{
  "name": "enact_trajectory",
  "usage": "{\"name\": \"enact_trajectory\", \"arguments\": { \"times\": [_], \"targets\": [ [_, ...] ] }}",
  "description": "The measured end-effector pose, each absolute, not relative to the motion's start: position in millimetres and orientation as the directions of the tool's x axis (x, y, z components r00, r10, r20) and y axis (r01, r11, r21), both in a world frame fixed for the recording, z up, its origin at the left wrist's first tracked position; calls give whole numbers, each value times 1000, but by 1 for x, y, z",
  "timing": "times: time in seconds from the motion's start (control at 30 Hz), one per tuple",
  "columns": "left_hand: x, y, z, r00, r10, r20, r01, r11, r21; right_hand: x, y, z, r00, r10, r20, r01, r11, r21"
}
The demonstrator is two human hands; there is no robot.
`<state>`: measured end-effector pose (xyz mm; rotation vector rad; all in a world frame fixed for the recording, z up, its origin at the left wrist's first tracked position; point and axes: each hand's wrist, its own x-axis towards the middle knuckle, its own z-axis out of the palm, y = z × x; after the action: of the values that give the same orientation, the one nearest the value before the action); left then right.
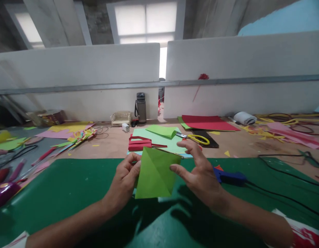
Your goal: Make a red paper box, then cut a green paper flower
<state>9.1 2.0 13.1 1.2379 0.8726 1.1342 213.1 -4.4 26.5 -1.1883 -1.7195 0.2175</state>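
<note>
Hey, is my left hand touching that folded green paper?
Touching. The head view shows the left hand pinching the left edge of the green paper, its fingertips overlapping the sheet.

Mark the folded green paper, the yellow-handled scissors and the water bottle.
folded green paper (155, 174): head view, middle of the sheet, by the crease.
yellow-handled scissors (197, 137): head view, on the yellow handle.
water bottle (141, 109): head view, middle of the grey body.

I can read no text, number or brand anywhere in my view. The round tin (49, 117) at the far left carries a coloured print, but it is too blurred to read. The dark bottle (141, 107) is too small to tell.
</note>
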Motion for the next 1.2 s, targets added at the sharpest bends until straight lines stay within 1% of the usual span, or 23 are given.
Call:
{"name": "enact_trajectory", "arguments": {
  "times": [0.03, 0.1, 0.17, 0.2, 0.27, 0.37, 0.43, 0.53, 0.6, 0.77, 0.9, 0.97, 1.0, 1.07, 1.1, 1.13, 1.2],
  "targets": [
    [9, 4, 12, 279, 960, 26, -192, 29, 981, 214, -2, 28, -20, 824, 567, 604, 462, -650],
    [9, 7, 12, 318, 945, -71, -216, 145, 966, 215, 2, 31, -81, 922, 379, 559, 357, -748],
    [9, 9, 15, 364, 918, -157, -238, 255, 937, 215, 4, 31, -144, 968, 205, 519, 251, -817],
    [8, 10, 16, 400, 897, -186, -246, 301, 921, 214, 5, 31, -153, 976, 156, 511, 213, -832],
    [7, 12, 20, 441, 872, -212, -197, 324, 925, 212, 6, 28, -125, 982, 139, 511, 184, -839],
    [6, 17, 22, 391, 898, -204, 24, 211, 977, 210, 7, 23, -110, 982, 151, 517, 186, -835],
    [4, 22, 20, 334, 926, -179, 147, 137, 980, 209, 5, 18, -135, 980, 144, 519, 194, -832],
    [1, 31, 12, 297, 946, -129, 206, 68, 976, 208, 0, 10, -198, 974, 110, 516, 199, -833],
    [-1, 35, 6, 307, 946, -107, 233, 34, 972, 209, -6, 6, -224, 969, 100, 521, 206, -829],
    [5, 35, -4, 312, 944, -108, 264, 23, 964, 217, -18, 9, -244, 962, 119, 556, 239, -796],
    [14, 31, -6, 285, 953, -104, 292, 17, 956, 229, -25, 12, -266, 950, 166, 626, 301, -719],
    [18, 31, -8, 276, 957, -93, 300, 6, 954, 238, -28, 12, -280, 942, 186, 676, 331, -658],
    [20, 30, -8, 280, 956, -84, 295, -3, 955, 244, -28, 13, -291, 937, 195, 729, 349, -588],
    [23, 29, -9, 293, 954, -67, 269, -15, 963, 258, -28, 14, -291, 934, 206, 859, 350, -373],
    [26, 28, -8, 297, 953, -65, 255, -14, 967, 267, -27, 15, -271, 939, 212, 913, 321, -252],
    [28, 27, -8, 299, 952, -68, 244, -7, 970, 276, -26, 15, -236, 947, 219, 948, 273, -161],
    [35, 25, -6, 309, 948, -77, 213, 10, 977, 295, -25, 16, -149, 963, 225, 983, 168, -69]
  ]
}}
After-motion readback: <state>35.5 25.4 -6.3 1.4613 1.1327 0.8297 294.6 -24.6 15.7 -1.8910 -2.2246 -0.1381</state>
